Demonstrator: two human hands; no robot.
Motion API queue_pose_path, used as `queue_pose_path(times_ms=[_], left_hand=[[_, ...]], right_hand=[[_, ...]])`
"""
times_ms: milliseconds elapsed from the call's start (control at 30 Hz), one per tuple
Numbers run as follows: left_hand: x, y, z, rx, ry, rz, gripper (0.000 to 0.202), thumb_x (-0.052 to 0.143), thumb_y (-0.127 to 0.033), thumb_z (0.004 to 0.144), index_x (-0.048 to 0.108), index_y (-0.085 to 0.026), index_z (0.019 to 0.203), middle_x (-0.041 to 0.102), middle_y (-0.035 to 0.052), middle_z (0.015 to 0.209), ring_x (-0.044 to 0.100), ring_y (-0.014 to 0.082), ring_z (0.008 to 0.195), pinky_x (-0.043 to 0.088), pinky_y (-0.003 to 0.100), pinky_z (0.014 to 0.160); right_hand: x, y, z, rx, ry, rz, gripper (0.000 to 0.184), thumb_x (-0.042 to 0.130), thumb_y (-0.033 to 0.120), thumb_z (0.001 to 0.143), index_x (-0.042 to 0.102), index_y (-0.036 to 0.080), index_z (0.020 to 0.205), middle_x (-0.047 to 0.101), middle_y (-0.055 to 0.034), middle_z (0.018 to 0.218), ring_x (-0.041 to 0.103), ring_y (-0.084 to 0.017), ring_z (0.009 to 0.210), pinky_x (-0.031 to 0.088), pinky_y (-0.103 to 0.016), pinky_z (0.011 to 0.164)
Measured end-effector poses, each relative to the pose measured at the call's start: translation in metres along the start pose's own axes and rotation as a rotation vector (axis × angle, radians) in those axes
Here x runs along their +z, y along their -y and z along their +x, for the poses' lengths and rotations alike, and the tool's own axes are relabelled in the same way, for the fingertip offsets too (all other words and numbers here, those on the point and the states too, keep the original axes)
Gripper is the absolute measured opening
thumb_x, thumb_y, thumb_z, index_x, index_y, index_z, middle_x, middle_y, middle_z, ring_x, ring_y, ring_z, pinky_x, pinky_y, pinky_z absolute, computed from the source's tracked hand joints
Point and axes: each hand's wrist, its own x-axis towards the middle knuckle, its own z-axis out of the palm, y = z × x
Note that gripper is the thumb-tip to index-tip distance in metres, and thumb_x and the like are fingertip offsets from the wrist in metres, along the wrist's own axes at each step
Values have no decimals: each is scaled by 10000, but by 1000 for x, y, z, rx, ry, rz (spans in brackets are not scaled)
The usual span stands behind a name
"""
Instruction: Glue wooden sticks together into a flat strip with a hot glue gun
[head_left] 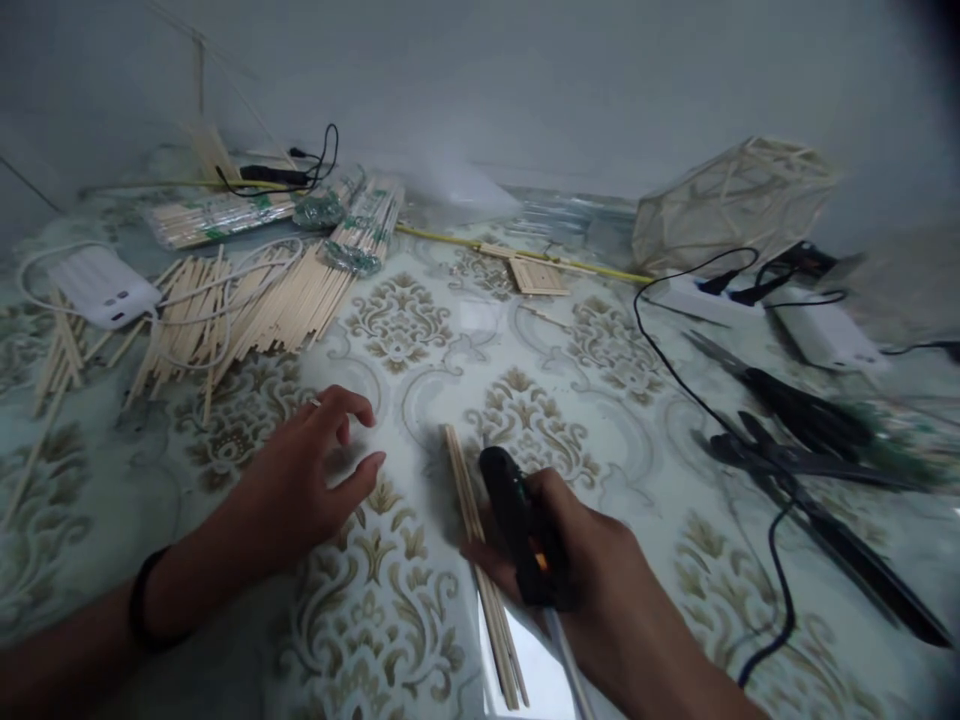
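My right hand (600, 580) is wrapped round a black glue gun (517, 520). A pale rod, which looks like a glue stick, extends from its lower end, and a small orange glow shows on its side. A few thin wooden sticks (491, 610) lie in a narrow row under the fingers of that hand, which seem to touch them. Left of these, my left hand (322, 470) hovers low over the patterned tablecloth (367, 620). Its thumb and fingers are apart, with nothing between them.
Loose wooden sticks (292, 295) spread across the back left beside a white power bank-like box (105, 285). A small stick panel (538, 277) lies behind. At right are a stick frame (742, 200), a power strip (705, 297), scissors (802, 405) and a black cord (780, 570).
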Motion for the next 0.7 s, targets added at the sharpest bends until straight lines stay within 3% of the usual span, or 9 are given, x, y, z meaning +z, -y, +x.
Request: queue_pose_path(times_ms=[200, 400, 500, 700], left_hand=[[-6, 6, 8, -64, 17, -7, 176, 645, -342, 947, 603, -243, 1086, 588, -43, 866, 581, 166, 681, 519, 334, 752], [-3, 8, 8, -28, 40, -24, 193, 610, -260, 954, 584, -246, 1145, 638, -23, 945, 621, 176, 791, 540, 339, 839], [-4, 9, 9, -16, 38, -32, 199, 586, -230, 947, 577, -239, 1146, 664, -11, 973, 634, 176, 794, 548, 340, 834], [-9, 5, 10, 52, 84, -85, 131, 543, -217, 982, 643, -222, 1067, 709, 19, 981, 678, 199, 871, 549, 371, 883]], right_hand=[[8, -4, -2, -61, 72, -40, 220, 648, 306, 952, 432, 316, 912, 698, 21, 680, 601, -203, 537, 417, -301, 514], [-2, -13, 0, -28, 62, -67, 239, 665, 296, 935, 429, 318, 903, 682, 25, 660, 583, -215, 535, 407, -310, 522], [-7, -18, 3, -18, 123, -20, 233, 666, 273, 937, 439, 319, 914, 687, 31, 687, 607, -221, 566, 424, -314, 537], [-13, -14, 7, -131, 261, 0, 239, 673, 182, 898, 469, 307, 909, 699, 15, 779, 610, -214, 638, 462, -326, 599]])
